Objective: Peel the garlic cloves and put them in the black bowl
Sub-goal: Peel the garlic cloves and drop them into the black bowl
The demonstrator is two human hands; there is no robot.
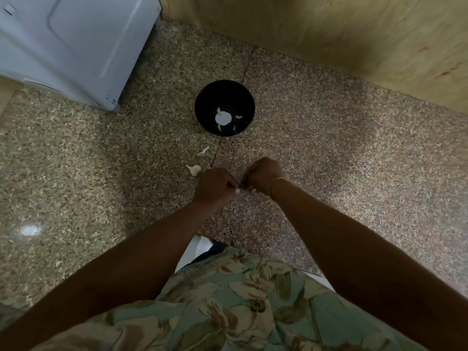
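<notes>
A person in a pale green, flower-printed shirt (240, 300) leans over a speckled stone floor (354, 148), both bare forearms stretched forward; the left hand (215, 186) and the right hand (263, 174) meet knuckle to knuckle just above the floor, fingers of each curled tight; between them they pinch a small pale garlic clove (239, 190), only slivers of which show past the fingertips; a thin band (276, 182) circles the right wrist. Just beyond the left hand, touching its outer edge in this view, an unpeeled whitish piece of garlic (194, 169) lies on the floor; a little farther on, a scrap of white papery skin (204, 150) rests beside a floor joint. Farther still stands the round black bowl (225, 95), upright on the floor and well apart from the hands; several pale peeled cloves (239, 117) lie in its bottom around a round white patch. Behind, a white appliance (76, 46) fills the far left; a light wooden panel (329, 34) runs along the far right.
</notes>
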